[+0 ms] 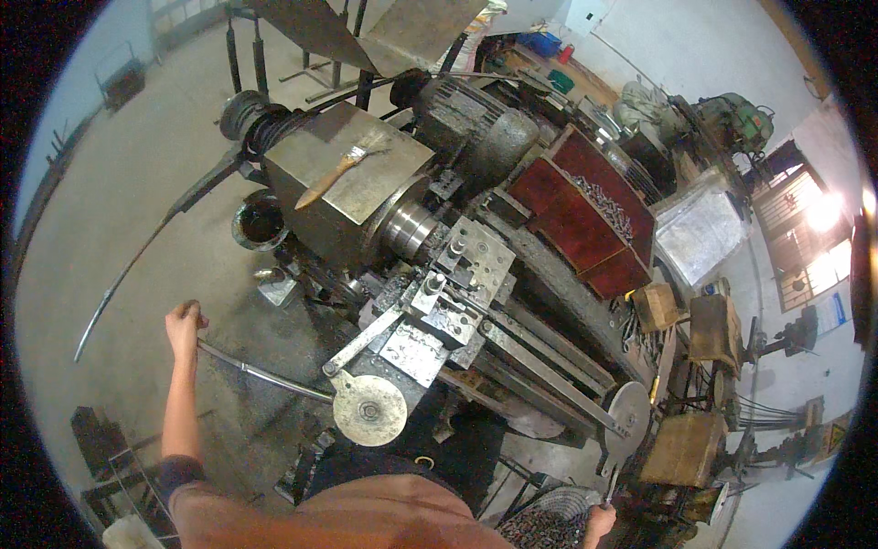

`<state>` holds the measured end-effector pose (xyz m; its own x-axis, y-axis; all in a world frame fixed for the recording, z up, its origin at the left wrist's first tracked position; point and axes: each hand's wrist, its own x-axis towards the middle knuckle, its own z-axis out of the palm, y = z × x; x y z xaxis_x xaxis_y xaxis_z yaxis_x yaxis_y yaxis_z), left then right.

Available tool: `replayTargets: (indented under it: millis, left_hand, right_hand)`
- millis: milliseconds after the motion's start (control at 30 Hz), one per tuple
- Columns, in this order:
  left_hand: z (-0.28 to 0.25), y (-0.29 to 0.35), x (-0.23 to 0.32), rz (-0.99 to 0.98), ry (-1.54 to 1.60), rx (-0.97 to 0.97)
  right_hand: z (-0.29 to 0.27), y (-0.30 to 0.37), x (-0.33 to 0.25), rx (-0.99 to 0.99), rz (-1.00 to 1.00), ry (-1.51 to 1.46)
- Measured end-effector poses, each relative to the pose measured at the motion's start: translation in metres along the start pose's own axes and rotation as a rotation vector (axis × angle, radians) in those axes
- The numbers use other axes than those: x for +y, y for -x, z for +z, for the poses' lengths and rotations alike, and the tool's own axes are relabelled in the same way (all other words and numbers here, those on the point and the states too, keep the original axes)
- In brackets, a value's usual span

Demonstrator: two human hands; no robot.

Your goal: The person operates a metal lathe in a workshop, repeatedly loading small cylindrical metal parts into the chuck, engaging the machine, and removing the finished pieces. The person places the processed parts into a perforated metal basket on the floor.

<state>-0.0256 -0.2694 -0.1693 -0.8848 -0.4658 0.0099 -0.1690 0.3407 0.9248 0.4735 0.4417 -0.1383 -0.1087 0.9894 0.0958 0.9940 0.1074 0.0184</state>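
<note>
One hand [600, 522] on handle [612, 485], yellow sign [834, 439]

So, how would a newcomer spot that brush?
Find the big machine at the centre. On its boxy housing, toward the upper left, a brush lies across the flat top. Its light wooden handle sets it apart from surrounding metal.

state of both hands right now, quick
Left hand: closed, apparently holding the end of the long metal lever.
Right hand: closed on the metal handle below the disc.

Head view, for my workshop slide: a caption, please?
Left hand on a long lever, right hand on a handle, brush lying atop the machine.
</note>
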Motion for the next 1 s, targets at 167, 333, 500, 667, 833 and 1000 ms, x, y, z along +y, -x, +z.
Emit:
replayTargets:
  millis: [167,333,500,667,833,1000]
  left_hand:
    - [0.002,-0.004,-0.009,-0.029,0.07,0.019]
    - [0.002,-0.007,-0.001,-0.017,0.043,0.028]
    - [0.003,-0.008,-0.011,-0.043,0.153,0.037]
    - [0.034,0.018,-0.007,-0.214,0.297,0.357]
    - [0.071,-0.022,0.0,-0.207,0.247,0.221]
    - [0.155,-0.049,0.051,-0.033,0.106,-0.024]
  right_hand:
    - [0.026,-0.015,0.029,0.078,-0.032,-0.032]
    - [0.016,-0.006,0.012,0.115,-0.011,-0.002]
    - [-0.005,0.004,0.02,0.119,-0.275,-0.12]
    - [0.033,-0.08,0.057,0.205,-0.084,0.14]
    - [0.051,-0.145,0.064,0.192,-0.092,0.095]
    - [0.073,-0.136,0.094,0.179,-0.149,0.003]
